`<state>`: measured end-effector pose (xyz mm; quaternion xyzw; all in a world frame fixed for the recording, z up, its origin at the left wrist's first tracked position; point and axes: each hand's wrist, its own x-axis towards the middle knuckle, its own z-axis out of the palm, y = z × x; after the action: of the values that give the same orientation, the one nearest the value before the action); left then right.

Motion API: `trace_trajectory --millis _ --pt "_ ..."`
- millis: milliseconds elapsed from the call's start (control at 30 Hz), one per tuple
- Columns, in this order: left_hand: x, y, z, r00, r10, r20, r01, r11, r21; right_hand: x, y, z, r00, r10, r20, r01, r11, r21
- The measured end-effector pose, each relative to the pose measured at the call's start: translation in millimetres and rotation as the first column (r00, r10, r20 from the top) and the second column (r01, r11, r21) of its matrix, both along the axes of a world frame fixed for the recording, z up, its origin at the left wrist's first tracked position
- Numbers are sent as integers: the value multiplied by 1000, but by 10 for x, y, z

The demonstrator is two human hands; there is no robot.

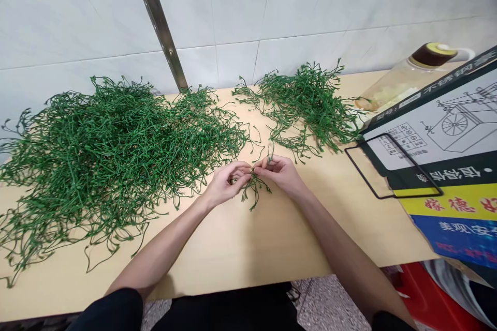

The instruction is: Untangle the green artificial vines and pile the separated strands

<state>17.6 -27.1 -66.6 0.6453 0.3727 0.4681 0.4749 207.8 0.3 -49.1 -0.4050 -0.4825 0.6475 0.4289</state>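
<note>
Between my two hands, over the middle of the table, is a small green artificial plant sprig (pixel 254 189) with thin forked stems. My left hand (pixel 230 181) pinches it from the left, thumb and forefinger together. On the other side, my right hand (pixel 280 170) grips the same sprig near its stem, with one end poking up above the fingers. A large heap of similar green sprigs (pixel 116 145) spreads to the left of my hands. A smaller pile of sprigs (pixel 306 103) lies beyond my right hand, by the wall.
At the right a printed cardboard box (pixel 458 134) stands on the table (pixel 217 253), with a black wire frame (pixel 396 165) against it. Behind the box is a clear bottle (pixel 404 77) with a brown and yellow lid. A metal bracket (pixel 163 31) is fixed to the tiled wall.
</note>
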Motion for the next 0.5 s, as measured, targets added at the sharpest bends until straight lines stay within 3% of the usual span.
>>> trace_trajectory --millis 133,300,500 --pt "8 13 6 998 32 51 -31 999 -18 12 0 -4 999 33 7 -33 999 10" --pt "-16 16 69 996 92 -2 -92 996 10 13 -4 16 998 65 -5 -65 998 6" --pt "-29 23 69 999 14 33 -13 999 -36 -4 2 8 1000 -3 28 3 1000 7"
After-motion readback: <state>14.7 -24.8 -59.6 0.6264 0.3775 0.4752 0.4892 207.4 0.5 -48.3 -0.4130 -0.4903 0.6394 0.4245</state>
